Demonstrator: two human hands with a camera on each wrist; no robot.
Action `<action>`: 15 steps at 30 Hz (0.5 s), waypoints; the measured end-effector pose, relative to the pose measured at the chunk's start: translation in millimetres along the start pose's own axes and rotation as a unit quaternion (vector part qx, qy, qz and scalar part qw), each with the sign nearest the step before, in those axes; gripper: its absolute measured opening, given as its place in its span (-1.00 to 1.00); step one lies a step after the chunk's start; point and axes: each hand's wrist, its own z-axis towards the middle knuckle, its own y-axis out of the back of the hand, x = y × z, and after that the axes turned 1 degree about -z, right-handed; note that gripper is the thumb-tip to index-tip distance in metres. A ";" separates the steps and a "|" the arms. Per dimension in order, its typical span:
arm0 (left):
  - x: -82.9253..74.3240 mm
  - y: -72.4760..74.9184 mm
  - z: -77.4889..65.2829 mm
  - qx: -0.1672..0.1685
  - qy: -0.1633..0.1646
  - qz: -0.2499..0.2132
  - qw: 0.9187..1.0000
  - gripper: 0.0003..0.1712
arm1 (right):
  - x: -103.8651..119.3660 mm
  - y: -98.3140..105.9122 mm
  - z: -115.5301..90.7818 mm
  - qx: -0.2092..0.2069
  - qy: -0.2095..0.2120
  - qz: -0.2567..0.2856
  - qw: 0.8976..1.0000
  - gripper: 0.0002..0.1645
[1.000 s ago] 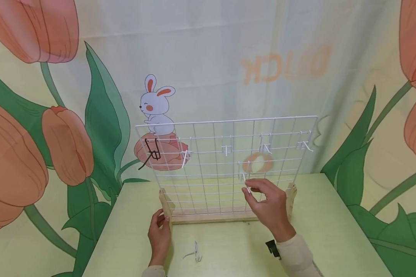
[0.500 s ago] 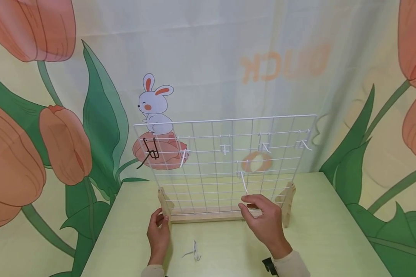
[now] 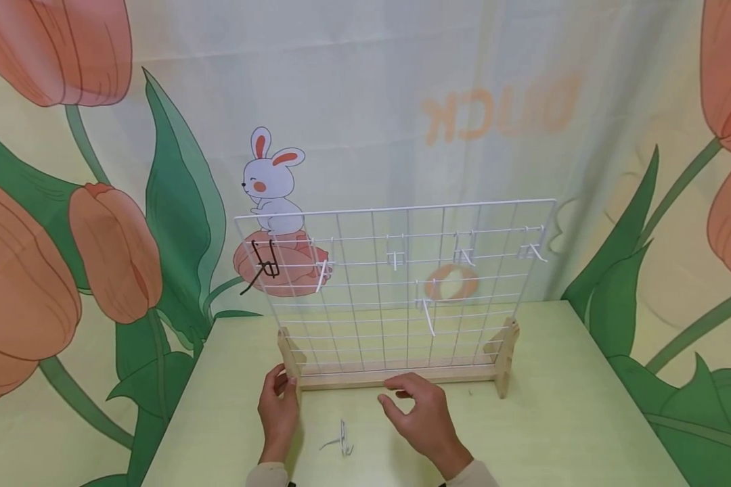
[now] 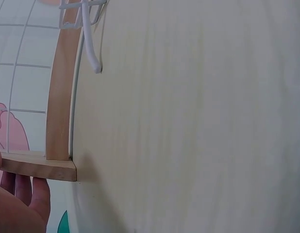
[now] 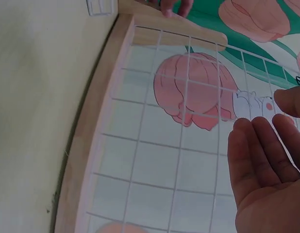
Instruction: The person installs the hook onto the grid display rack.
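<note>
A white wire grid panel stands upright in a wooden stand. My left hand grips the stand's left upright, thumb on one side and fingers on the other. My right hand hovers before the base bar, fingers loosely bent and apart, holding nothing. On the table between the hands lies a loose white hook. A black hook hangs at the grid's upper left. Several white hooks hang along the same row, and one long white hook hangs lower, right of centre.
The pale green table reaches back to a curtain printed with tulips and a rabbit. The stand's right upright rests on the table. A small speck lies near it.
My right hand has let go of the lower white hook, which stays on the grid, and has moved down and left toward the loose hook. The left hand keeps its grip.
</note>
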 end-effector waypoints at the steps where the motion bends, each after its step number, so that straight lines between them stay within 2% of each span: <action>1: 0.1 0.2 -0.2 0.000 0.000 0.000 1.000 -0.58 | -0.5 -5.3 -3.0 0.012 -0.009 0.002 1.000 -0.69; 5: 0.9 1.1 -0.5 0.001 -0.002 0.005 1.000 -0.57 | -3.9 -26.0 -15.3 0.064 -0.054 0.011 0.996 -0.71; 10: 0.6 1.9 -0.8 0.005 -0.004 0.007 1.000 -0.56 | -11.8 -49.8 -28.9 0.132 -0.105 0.026 0.985 -0.73; 15: 0.1 2.1 -0.8 0.008 -0.003 0.009 1.000 -0.56 | -14.8 -67.1 -36.9 0.177 -0.127 0.047 0.975 -0.73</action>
